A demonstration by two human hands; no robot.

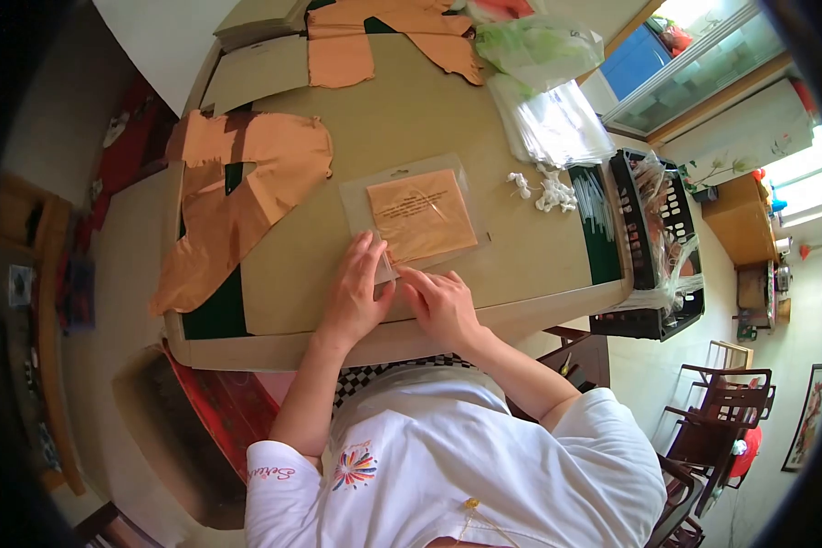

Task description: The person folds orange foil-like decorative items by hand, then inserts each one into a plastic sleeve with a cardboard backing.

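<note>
Both hands, left hand [356,290] and right hand [441,306], press the clear packet's [417,216] near edge on the table [521,265]

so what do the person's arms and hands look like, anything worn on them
Both arms are bare from the short sleeves down. The left hand and right hand wear no gloves, and no rings or watch show. The white T-shirt has red script lettering on its left sleeve and a multicoloured starburst print beside it.

pale floor [128,274] | dark wooden chairs [717,416] | bright window [808,183] | framed picture [808,416]
</note>
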